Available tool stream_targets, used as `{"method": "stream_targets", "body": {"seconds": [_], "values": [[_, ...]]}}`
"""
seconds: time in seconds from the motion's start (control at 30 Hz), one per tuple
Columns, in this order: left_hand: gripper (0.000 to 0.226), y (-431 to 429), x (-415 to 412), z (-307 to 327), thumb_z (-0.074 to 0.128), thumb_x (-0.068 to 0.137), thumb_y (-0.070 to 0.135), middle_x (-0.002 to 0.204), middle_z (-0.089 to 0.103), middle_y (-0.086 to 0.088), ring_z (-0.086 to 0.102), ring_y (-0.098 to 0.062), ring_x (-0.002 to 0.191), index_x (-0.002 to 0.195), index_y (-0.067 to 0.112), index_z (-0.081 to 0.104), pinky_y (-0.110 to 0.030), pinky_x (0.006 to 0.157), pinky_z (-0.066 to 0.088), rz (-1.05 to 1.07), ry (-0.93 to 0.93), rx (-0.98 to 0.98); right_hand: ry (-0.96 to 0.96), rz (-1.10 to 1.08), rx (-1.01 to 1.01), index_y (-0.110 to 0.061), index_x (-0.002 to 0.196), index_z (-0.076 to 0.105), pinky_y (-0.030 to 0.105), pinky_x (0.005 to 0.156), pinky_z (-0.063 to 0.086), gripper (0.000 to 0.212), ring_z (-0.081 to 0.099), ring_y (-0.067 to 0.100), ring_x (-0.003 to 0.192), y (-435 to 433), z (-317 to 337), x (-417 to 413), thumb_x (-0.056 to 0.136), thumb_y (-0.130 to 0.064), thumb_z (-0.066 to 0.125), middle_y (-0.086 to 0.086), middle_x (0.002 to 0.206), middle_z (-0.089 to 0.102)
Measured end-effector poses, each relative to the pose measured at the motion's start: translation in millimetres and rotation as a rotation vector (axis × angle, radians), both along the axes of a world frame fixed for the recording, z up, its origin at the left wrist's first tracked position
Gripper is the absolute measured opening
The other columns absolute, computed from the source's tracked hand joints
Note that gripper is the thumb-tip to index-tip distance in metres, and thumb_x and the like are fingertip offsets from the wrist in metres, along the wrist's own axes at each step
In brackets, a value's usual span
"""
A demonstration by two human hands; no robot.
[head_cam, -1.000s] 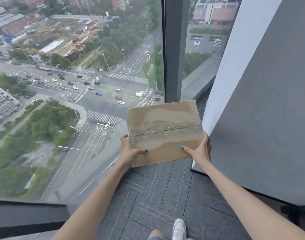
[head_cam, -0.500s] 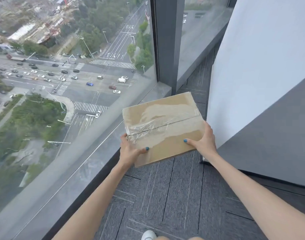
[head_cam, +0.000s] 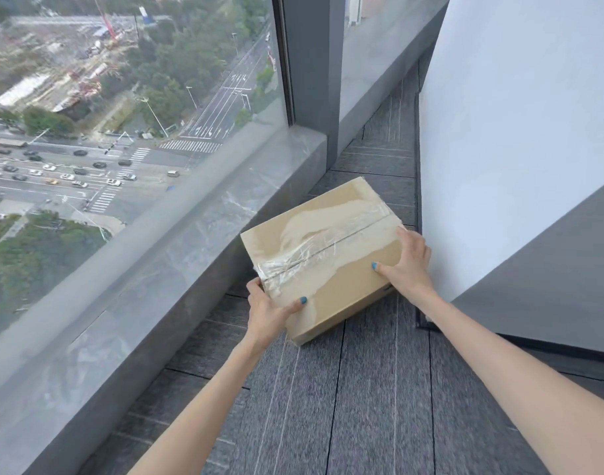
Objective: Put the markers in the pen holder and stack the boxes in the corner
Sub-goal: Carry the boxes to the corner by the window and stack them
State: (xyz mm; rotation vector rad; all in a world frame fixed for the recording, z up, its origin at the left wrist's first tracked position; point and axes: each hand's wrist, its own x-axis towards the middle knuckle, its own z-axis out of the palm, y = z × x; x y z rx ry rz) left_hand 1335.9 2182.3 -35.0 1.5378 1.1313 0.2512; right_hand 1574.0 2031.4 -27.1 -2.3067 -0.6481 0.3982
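both hands hold the taped brown cardboard box low over grey carpet floor near the window ledge: left hand, right hand; fingers beneath hidden, floor contact unclear.

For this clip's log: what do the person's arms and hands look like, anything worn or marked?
Both forearms are bare, with no sleeves in view. No watch, bracelet, ring or glove shows on the left hand or the right hand. The visible thumbnails on both hands carry teal-blue nail polish. No other markings show.
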Motion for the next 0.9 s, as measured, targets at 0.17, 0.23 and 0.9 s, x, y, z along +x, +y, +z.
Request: {"method": "stream_targets", "body": {"seconds": [0.17,0.23,0.9], "values": [[0.102,6,6,-15,0.083,0.038,0.073,0.137,0.045,0.001,0.057,-0.015,0.115,0.114,0.051,0.018,-0.046,0.092,0.054,0.033,-0.005,0.015,-0.071,0.054,-0.062,-0.02,0.146,0.026,0.047,0.119,0.012,0.074,-0.001,0.026,0.146,12,-12,5,0.083,-0.032,0.063,0.003,0.159,0.005],[0.114,5,6,-14,0.083,0.037,0.073,0.143,0.042,0.001,0.055,-0.017,0.12,0.126,0.053,0.014,-0.049,0.095,0.051,0.039,-0.015,0.04,-0.133,0.068,-0.075,-0.02,0.145,0.029,0.046,0.118,0.01,0.067,-0.004,0.026,0.146,9,-12,-1,0.086,-0.033,0.059,0.002,0.16,0.002],[0.071,10,-18,13,0.065,0.086,0.039,0.153,0.032,0.007,0.033,-0.029,0.126,0.148,0.039,0.03,-0.044,0.108,0.035,-0.649,0.473,1.059,0.239,-0.117,0.228,-0.012,0.143,0.019,0.044,0.106,0.037,0.081,0.042,0.028,0.13,-18,-2,-67,0.081,-0.024,0.07,0.009,0.145,0.038]]}}
